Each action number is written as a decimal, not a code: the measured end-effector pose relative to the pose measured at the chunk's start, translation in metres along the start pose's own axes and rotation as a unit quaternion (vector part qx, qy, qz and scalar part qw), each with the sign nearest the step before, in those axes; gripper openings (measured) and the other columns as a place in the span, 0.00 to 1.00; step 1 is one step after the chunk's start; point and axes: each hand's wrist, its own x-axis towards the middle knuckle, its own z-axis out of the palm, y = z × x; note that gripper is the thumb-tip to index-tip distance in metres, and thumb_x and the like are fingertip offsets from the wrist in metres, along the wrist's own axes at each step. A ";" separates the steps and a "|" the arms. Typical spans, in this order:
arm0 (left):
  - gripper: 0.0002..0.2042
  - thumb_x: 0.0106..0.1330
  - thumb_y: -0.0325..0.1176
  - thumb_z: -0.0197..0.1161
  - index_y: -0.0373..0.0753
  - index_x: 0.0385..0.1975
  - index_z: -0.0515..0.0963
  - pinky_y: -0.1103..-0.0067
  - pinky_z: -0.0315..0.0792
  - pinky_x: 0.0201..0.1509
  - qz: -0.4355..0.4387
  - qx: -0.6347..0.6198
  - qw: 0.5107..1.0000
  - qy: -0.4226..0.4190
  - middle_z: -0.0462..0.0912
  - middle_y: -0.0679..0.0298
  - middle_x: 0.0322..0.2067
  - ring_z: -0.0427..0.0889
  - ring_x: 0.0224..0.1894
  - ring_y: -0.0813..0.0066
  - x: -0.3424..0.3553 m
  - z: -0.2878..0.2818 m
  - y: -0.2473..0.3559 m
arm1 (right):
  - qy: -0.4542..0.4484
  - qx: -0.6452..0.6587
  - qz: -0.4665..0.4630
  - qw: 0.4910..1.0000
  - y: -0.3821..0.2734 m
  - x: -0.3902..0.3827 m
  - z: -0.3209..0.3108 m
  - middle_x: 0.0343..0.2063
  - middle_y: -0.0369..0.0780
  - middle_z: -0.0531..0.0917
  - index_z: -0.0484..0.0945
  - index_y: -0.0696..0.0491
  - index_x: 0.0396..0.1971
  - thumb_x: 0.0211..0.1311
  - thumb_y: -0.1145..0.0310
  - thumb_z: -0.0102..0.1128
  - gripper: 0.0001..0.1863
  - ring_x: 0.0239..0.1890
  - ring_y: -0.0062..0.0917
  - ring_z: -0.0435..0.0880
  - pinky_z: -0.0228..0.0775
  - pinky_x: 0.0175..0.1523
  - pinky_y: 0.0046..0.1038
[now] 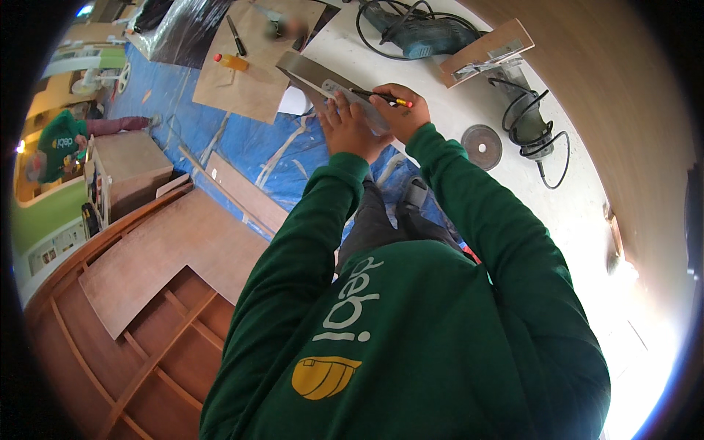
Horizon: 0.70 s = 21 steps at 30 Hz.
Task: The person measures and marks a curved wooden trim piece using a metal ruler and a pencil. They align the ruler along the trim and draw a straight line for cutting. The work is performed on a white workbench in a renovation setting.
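My right hand (408, 114) grips a dark pencil (384, 97) with a yellow and red end, its tip angled left over a grey-brown strip (317, 72). This strip bends round in a loop at its far left end and runs along the edge of the white worktop (447, 121). My left hand (346, 126) presses on the strip just left of the pencil tip, its fingers spread. Beneath those fingers, part of a pale grey flat piece (332, 87) shows; the rest of it is covered.
Two corded power tools (433, 37) (529, 125), a wooden block (490, 53) and a grey disc (482, 147) lie on the worktop. A juice-coloured bottle (232, 62) stands on a brown board (238, 92). Blue sheeting (242, 143) covers the floor. Another person (62, 147) is far left.
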 end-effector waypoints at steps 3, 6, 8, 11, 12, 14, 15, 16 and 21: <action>0.52 0.49 0.65 0.75 0.32 0.67 0.65 0.47 0.41 0.79 0.004 0.014 1.000 0.012 0.53 0.40 0.76 0.50 0.79 0.43 -0.001 0.001 0.000 | -0.006 -0.011 -0.018 1.000 -0.003 0.013 0.012 0.41 0.42 0.89 0.85 0.57 0.45 0.63 0.66 0.67 0.14 0.43 0.27 0.88 0.79 0.52 0.27; 0.52 0.50 0.66 0.74 0.32 0.67 0.65 0.48 0.40 0.79 0.007 0.037 0.999 0.010 0.54 0.41 0.76 0.51 0.79 0.43 0.000 0.002 -0.002 | -0.007 -0.005 -0.009 1.000 -0.007 0.022 0.021 0.41 0.43 0.89 0.85 0.56 0.45 0.63 0.65 0.66 0.14 0.43 0.28 0.88 0.79 0.52 0.28; 0.53 0.48 0.61 0.78 0.33 0.67 0.62 0.44 0.41 0.78 0.010 0.006 1.000 0.020 0.52 0.40 0.76 0.49 0.79 0.42 0.000 0.003 -0.002 | -0.015 -0.015 -0.014 1.000 -0.009 0.026 0.024 0.41 0.43 0.89 0.85 0.57 0.46 0.64 0.65 0.66 0.14 0.42 0.28 0.88 0.79 0.52 0.28; 0.54 0.46 0.59 0.80 0.33 0.68 0.60 0.43 0.42 0.77 0.006 0.002 1.000 0.010 0.51 0.40 0.76 0.48 0.79 0.41 0.001 0.005 -0.002 | -0.017 -0.005 0.001 1.000 -0.012 0.029 0.027 0.42 0.44 0.89 0.85 0.57 0.46 0.64 0.65 0.65 0.14 0.42 0.28 0.87 0.79 0.52 0.29; 0.54 0.46 0.58 0.80 0.32 0.68 0.60 0.43 0.42 0.78 0.002 0.003 1.000 0.005 0.51 0.40 0.76 0.48 0.79 0.41 0.001 0.005 -0.002 | -0.017 0.002 0.012 1.000 -0.012 0.030 0.028 0.42 0.44 0.89 0.85 0.57 0.46 0.65 0.65 0.65 0.14 0.42 0.28 0.87 0.78 0.52 0.29; 0.55 0.46 0.58 0.81 0.32 0.68 0.60 0.43 0.41 0.78 0.005 0.001 1.000 0.007 0.51 0.40 0.76 0.47 0.79 0.41 0.001 0.006 -0.001 | -0.017 -0.002 0.008 1.000 -0.013 0.032 0.029 0.41 0.44 0.89 0.85 0.57 0.46 0.65 0.66 0.65 0.14 0.42 0.28 0.87 0.78 0.52 0.28; 0.55 0.46 0.58 0.81 0.32 0.68 0.59 0.43 0.41 0.78 0.004 -0.004 1.000 0.008 0.51 0.40 0.76 0.47 0.79 0.41 0.000 0.006 -0.002 | -0.016 -0.007 0.013 1.000 -0.014 0.032 0.029 0.41 0.43 0.89 0.85 0.57 0.46 0.65 0.66 0.65 0.14 0.42 0.27 0.86 0.78 0.52 0.28; 0.55 0.46 0.58 0.81 0.32 0.68 0.59 0.43 0.41 0.78 0.007 -0.006 1.000 0.009 0.51 0.40 0.76 0.47 0.79 0.41 0.000 0.006 -0.002 | -0.018 0.007 0.014 1.000 -0.014 0.032 0.029 0.41 0.43 0.89 0.85 0.57 0.46 0.65 0.66 0.65 0.14 0.42 0.27 0.86 0.78 0.52 0.28; 0.55 0.46 0.59 0.81 0.32 0.69 0.58 0.43 0.41 0.78 0.011 -0.017 1.000 0.017 0.51 0.39 0.76 0.46 0.79 0.40 0.000 0.009 -0.003 | -0.016 0.020 0.024 0.999 -0.014 0.031 0.030 0.41 0.42 0.89 0.85 0.57 0.46 0.65 0.66 0.66 0.14 0.42 0.26 0.86 0.78 0.52 0.28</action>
